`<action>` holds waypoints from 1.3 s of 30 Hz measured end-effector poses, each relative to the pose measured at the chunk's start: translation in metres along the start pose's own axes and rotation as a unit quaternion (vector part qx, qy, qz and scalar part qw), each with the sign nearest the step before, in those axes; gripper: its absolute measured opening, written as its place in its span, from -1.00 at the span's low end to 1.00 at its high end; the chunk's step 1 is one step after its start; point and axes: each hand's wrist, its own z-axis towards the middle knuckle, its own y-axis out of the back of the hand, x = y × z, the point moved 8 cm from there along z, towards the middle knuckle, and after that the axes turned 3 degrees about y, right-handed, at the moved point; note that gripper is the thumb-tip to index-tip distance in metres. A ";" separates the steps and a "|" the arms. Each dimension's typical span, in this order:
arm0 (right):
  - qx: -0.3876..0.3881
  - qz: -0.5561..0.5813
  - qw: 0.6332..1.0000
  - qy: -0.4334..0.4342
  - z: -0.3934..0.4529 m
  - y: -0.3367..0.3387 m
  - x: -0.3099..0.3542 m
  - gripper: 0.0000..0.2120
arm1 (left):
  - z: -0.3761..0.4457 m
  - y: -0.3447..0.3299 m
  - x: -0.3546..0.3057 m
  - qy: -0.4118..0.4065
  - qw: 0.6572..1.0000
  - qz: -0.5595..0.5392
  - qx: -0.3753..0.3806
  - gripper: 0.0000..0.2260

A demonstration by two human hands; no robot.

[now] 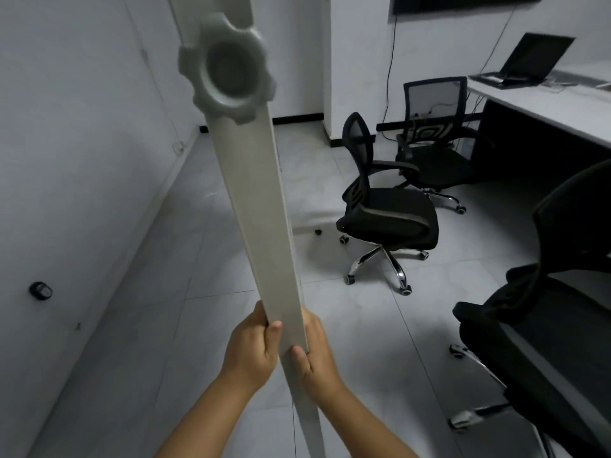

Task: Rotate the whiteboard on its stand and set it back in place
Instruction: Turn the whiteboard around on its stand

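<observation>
A grey lobed knob (227, 69) fills the top of the view, close to the lens and blurred, seated on the pale upright of the whiteboard stand (264, 226). The upright runs from the top edge down and slightly rightward through the middle of the picture, narrowing toward the floor, which is laid with pale tiles (165, 325).

Both forearms reach up from the bottom edge and meet low on the upright. The left hand (253, 347) wraps the left edge, its thumb laid flat on the near face and pointing up, its fingers curled out of sight behind. The right hand (315, 353) clasps the right edge a little lower, thumb likewise pressed to the near face, fingers folded round the back. Both grips are closed firmly on the upright, the two thumbs close together on its face.

The board surface itself cannot be made out; only the upright and its knob show.

To the left stands a white wall (82, 160). To the right, well apart from the stand, are three black office chairs (390, 213) on castors, and beyond them a white desk (545, 104) carrying an open laptop (529, 59).
</observation>
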 end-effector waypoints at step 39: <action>0.187 0.005 0.980 -0.069 0.558 -0.089 -0.225 -0.26 | 0.544 -0.015 0.260 0.115 0.992 0.050 -0.003 -0.80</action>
